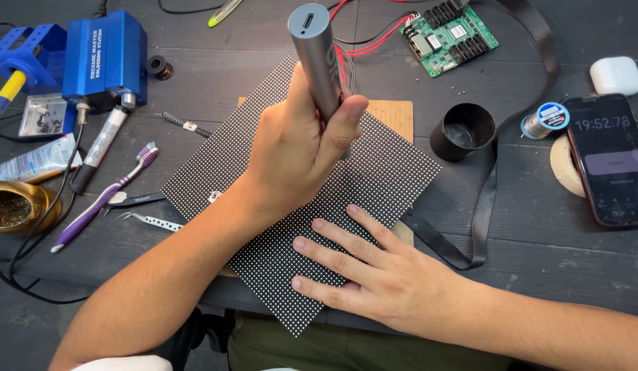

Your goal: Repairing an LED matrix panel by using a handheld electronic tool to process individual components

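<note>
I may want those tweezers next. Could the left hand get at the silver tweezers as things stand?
Probably not at once: the left hand is closed round the grey cylindrical tool. The silver tweezers lie uncovered on the table just beside that forearm, so the path itself looks free.

One dotted black panel (374, 172), one grey cylindrical tool (317, 58), one green circuit board (451, 36), one phone (609, 158), one toothbrush (106, 196), two tweezers (150, 220).

Matt grey metal tool (317, 58), dotted black matt panel (394, 172), dark rough wooden table (539, 227), glossy phone (611, 158)
</note>
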